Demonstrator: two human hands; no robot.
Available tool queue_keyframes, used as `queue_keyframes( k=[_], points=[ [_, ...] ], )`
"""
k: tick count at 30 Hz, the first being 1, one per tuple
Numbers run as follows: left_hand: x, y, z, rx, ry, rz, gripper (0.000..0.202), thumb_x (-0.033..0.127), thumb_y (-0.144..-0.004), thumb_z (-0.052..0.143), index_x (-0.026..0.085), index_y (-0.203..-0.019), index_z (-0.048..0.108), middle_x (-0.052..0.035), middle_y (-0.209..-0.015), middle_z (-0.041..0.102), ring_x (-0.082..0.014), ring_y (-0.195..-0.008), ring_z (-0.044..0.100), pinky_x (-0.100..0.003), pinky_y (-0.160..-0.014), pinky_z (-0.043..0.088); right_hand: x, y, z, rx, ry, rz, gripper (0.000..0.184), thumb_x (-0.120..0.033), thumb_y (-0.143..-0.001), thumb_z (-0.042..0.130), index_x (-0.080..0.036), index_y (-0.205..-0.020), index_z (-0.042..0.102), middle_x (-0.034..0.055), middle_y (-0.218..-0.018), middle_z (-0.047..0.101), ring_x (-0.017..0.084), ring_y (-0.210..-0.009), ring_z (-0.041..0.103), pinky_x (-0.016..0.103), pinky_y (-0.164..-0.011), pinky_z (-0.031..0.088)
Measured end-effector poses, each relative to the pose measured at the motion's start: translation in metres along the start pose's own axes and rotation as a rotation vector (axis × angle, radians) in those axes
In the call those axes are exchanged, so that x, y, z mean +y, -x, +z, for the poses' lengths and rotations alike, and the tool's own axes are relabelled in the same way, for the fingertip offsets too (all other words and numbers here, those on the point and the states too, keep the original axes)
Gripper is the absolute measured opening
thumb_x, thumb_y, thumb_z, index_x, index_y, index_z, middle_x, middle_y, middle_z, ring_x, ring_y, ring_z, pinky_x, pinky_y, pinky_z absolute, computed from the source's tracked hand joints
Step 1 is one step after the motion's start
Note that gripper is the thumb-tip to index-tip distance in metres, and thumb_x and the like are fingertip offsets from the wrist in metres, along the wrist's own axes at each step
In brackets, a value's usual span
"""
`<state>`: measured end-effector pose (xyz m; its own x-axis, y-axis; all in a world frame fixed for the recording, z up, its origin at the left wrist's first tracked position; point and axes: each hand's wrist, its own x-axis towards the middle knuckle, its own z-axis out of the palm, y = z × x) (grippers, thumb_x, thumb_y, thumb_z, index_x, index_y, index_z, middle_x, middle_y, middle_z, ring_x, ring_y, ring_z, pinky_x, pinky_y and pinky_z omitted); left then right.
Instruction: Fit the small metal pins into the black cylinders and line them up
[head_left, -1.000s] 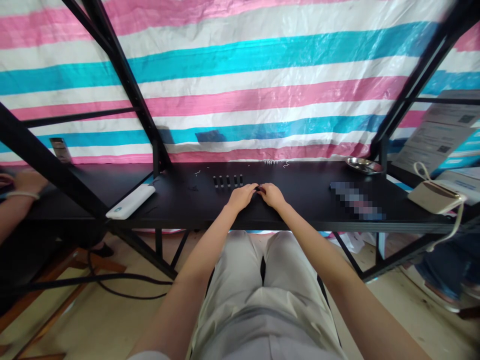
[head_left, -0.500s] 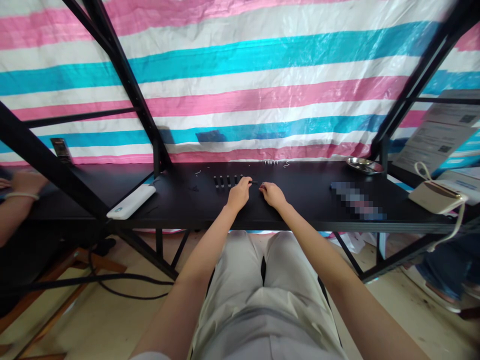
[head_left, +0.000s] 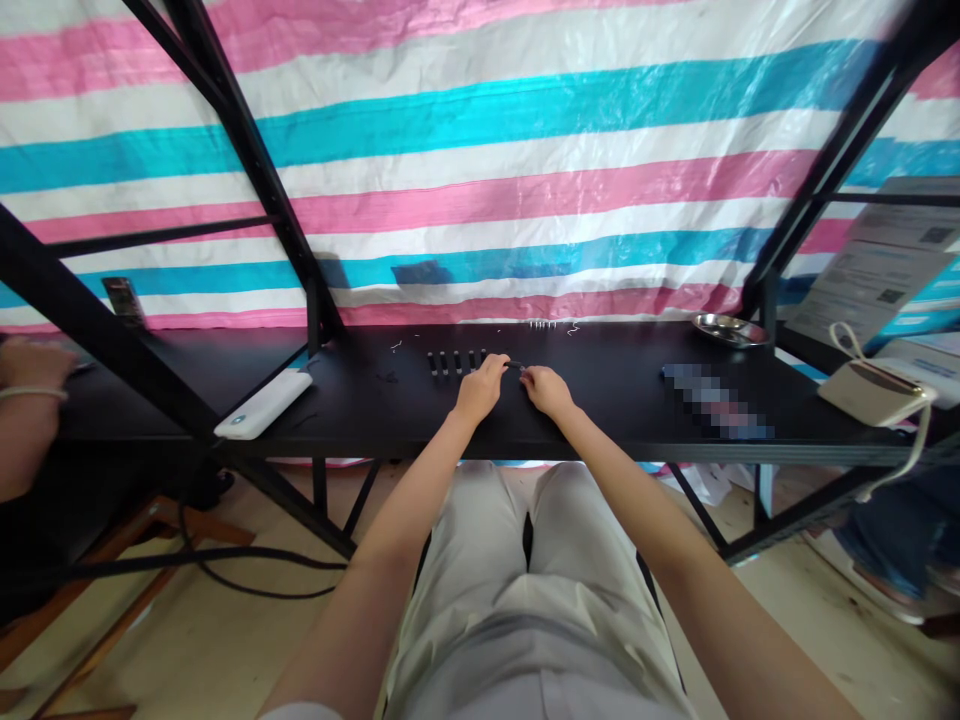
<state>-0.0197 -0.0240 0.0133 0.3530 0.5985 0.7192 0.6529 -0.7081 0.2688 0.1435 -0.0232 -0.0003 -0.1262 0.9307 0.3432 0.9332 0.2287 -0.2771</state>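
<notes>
My left hand [head_left: 482, 385] is closed on a small dark stick-like piece [head_left: 514, 365], which points toward my right hand. My right hand [head_left: 547, 388] is pinched at the other end of that piece; whether it grips the same piece or a tiny separate part I cannot make out. Several short black pieces with pale ends [head_left: 455, 363] stand in a row just left of my left hand. Behind my hands, near the far edge, lie several small white bits in a line [head_left: 543, 324] and a thin white curl [head_left: 573, 328].
The black table [head_left: 360, 415] sits inside a black metal frame. A white power bank [head_left: 264, 404] lies at left, a shiny metal dish [head_left: 730, 330] at back right. A blurred-out object [head_left: 716, 402] and a cream pouch [head_left: 874, 388] lie at right. Another person's hand [head_left: 34, 365] shows far left.
My hands have come slightly closer together, and the dark piece now reaches my right fingertips. The other person's hand at far left has shifted.
</notes>
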Motion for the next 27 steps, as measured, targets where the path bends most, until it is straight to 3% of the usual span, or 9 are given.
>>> queue_keyframes(
  k=[27],
  points=[
    [-0.0049, 0.0023, 0.0021, 0.023, -0.012, 0.065, 0.028, 0.024, -0.091, 0.037, 0.026, -0.108, 0.059, -0.0038, -0.102, 0.06, -0.0107, -0.085, 0.06, -0.017, -0.066, 0.044, -0.001, 0.0031, -0.0032, 0.062, -0.017, -0.01, 0.026, -0.024, -0.089, 0.04, -0.018, -0.099, 0.063, 0.0089, -0.097, 0.063, 0.019, -0.093, 0.055, 0.027, -0.079, 0.04]
  ],
)
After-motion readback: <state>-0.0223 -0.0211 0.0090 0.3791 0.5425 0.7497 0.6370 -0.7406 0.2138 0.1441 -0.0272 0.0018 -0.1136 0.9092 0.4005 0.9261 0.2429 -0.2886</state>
